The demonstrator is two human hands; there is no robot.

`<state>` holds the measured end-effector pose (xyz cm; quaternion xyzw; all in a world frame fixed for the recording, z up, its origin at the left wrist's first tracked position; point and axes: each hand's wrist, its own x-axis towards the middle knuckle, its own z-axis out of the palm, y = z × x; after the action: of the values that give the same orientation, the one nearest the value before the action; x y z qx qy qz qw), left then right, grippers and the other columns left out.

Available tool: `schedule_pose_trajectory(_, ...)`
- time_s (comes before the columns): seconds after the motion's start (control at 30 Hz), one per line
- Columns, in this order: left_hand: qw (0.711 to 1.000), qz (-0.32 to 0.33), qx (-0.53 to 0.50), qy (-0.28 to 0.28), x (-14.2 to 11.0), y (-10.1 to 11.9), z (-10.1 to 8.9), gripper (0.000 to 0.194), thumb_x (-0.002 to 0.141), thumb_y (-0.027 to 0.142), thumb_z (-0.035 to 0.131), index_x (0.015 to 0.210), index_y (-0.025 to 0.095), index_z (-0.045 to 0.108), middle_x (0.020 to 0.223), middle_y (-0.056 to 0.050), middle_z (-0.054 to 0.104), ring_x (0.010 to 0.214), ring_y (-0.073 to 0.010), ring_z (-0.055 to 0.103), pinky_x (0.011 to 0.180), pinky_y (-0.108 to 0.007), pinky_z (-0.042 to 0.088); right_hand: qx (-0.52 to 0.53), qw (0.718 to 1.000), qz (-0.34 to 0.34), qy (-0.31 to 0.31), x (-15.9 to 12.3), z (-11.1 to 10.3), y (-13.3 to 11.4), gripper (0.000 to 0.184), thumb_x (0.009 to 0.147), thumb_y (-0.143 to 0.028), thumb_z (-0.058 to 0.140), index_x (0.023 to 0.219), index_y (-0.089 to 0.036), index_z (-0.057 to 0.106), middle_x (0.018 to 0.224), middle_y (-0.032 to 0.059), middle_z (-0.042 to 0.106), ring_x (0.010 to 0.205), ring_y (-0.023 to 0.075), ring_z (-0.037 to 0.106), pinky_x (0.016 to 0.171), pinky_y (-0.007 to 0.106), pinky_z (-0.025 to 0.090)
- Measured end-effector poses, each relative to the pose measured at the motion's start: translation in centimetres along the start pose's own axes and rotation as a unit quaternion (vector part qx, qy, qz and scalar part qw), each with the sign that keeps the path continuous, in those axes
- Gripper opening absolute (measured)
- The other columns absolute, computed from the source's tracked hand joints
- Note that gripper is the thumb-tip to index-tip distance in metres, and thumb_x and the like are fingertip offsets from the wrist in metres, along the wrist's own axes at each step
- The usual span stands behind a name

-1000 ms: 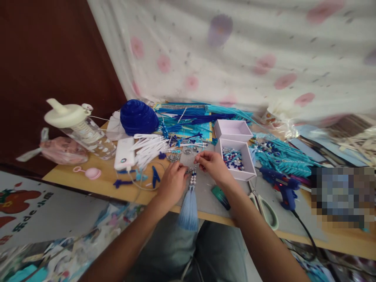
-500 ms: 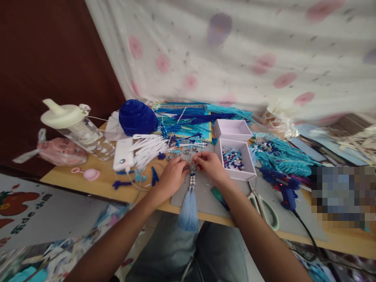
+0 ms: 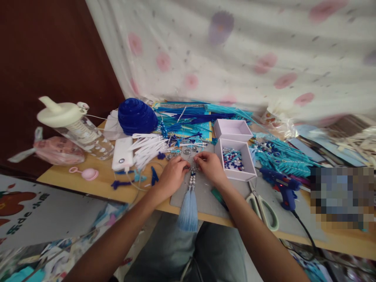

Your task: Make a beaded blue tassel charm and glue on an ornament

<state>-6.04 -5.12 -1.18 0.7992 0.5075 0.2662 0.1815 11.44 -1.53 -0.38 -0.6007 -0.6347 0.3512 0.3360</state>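
Two light-blue tassels (image 3: 188,211) hang over the table's front edge, joined to strands of white pearl and dark-blue beads (image 3: 192,179). At the top of these strands, my left hand (image 3: 175,174) is closed, thumb and index finger pinched at the left side of the beaded tassel. My right hand (image 3: 210,166) pinches the upper end of the same piece from the right. Small metal parts between the fingertips are too fine to make out. Behind my hands lie round silver charms (image 3: 186,150) on the grey mat (image 3: 202,199).
Right of my hands stand a white box of beads (image 3: 249,166), scissors (image 3: 260,207) and a blue glue gun (image 3: 282,186) with a cable. Leftward are a power bank (image 3: 122,152), a blue ball of chenille stems (image 3: 137,116) and a bottle (image 3: 79,125). A green-handled tool (image 3: 219,199) lies by my right forearm.
Both hands keep nearly the same pinch, with only slight finger movement at the top of the beaded strands. The view has shifted very slightly.
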Motion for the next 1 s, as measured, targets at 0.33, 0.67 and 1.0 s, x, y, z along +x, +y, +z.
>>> schedule_pose_trajectory(0.33,0.999,-0.008,-0.033,-0.006,-0.23,0.20,0.00,0.019,0.091,0.010,0.059,0.105,0.016,0.070,0.104,-0.009,0.067,0.104,-0.0241,0.063,0.096,-0.039,0.050,-0.057,0.998,0.004,0.028,-0.40,0.52,-0.44,0.014,0.082,-0.027,0.064,0.078,-0.018,0.074,0.079,0.0057,0.076,0.073,0.0206,0.068,0.070,0.029,0.046)
schedule_pose_trajectory(0.67,0.999,-0.017,-0.033,-0.007,0.03,0.38,0.05,0.015,0.091,0.011,0.060,0.098,0.014,0.073,0.099,-0.009,0.067,0.101,-0.0245,0.063,0.095,-0.040,0.050,-0.054,0.998,-0.014,0.022,-0.35,0.26,-0.62,0.021,0.084,-0.033,0.064,0.085,-0.016,0.076,0.077,0.0047,0.073,0.065,0.0168,0.061,0.062,0.026,0.043)
schedule_pose_trajectory(1.0,0.999,-0.012,-0.037,0.002,-0.01,0.30,0.25,0.013,0.091,0.010,0.062,0.097,0.014,0.072,0.098,-0.009,0.066,0.100,-0.0247,0.063,0.094,-0.040,0.050,-0.110,0.991,-0.027,0.065,-0.24,0.76,-0.28,0.015,0.083,-0.025,0.065,0.082,-0.017,0.077,0.087,0.0066,0.073,0.072,0.0179,0.062,0.070,0.028,0.045)
